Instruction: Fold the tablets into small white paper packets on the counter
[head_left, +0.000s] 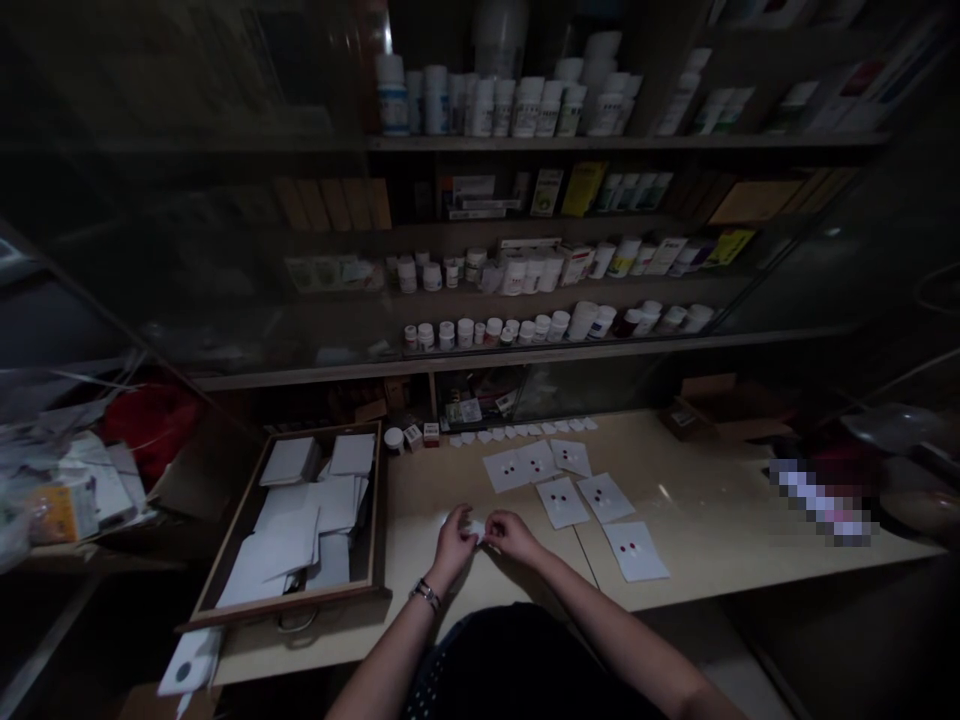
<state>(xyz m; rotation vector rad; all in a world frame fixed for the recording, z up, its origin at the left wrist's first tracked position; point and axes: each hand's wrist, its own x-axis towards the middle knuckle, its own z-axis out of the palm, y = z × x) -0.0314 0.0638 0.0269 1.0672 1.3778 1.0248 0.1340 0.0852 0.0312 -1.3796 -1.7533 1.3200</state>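
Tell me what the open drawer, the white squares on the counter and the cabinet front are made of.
The drawer seems varnished wood: glossy brown rim. The white squares look like thin matte paper, lying flat. The cabinet front seems glass: shelves show through it, with glare.

Paper packets right of open drawer

left hand, right hand, pinching white paper
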